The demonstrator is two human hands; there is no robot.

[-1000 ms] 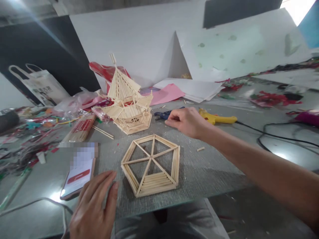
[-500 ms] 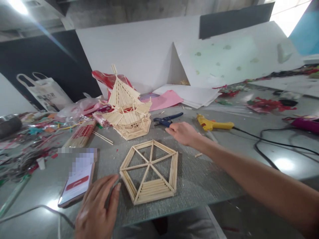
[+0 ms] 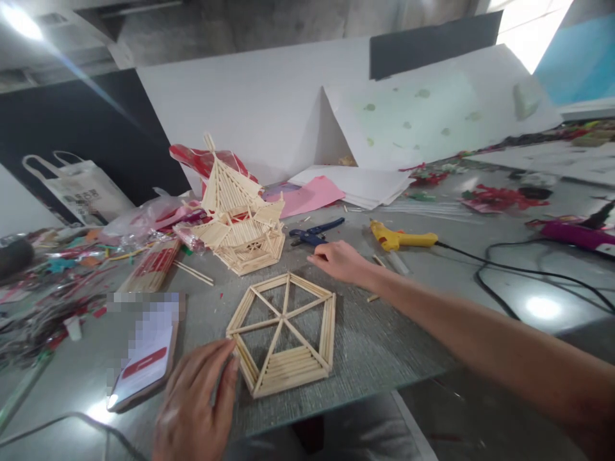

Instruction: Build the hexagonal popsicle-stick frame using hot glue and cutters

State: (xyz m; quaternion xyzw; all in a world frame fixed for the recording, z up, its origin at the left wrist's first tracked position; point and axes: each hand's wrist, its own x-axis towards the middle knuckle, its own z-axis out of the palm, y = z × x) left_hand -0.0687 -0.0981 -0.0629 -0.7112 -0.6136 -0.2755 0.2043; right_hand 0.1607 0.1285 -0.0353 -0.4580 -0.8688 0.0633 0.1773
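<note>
A flat hexagonal frame of thin wooden sticks (image 3: 328, 333) lies on the table, with spokes meeting at its centre and the near section filled by parallel sticks. My left hand (image 3: 199, 390) is at its left corner, thumb apart from the fingers, fingertips at or very near the edge. Beyond the frame, my right hand (image 3: 339, 262) is low over the table with fingers curled and thumb pressed in; anything inside is hidden. Just past it lies a dark blue hand cutter (image 3: 317, 232). A wooden-stick pagoda model (image 3: 243, 221) stands behind the frame.
A yellow glue gun (image 3: 401, 239) with a black cord lies to the right, near loose stick pieces. At left are a phone (image 3: 148, 352), a bundle of sticks (image 3: 152, 266) and mixed craft scraps. Pink paper (image 3: 312, 197) and white sheets lie behind. The table's near edge is close.
My left hand has come closer to the hexagonal frame's left corner. My right hand remains curled beside the cutter. The view has turned slightly.
</note>
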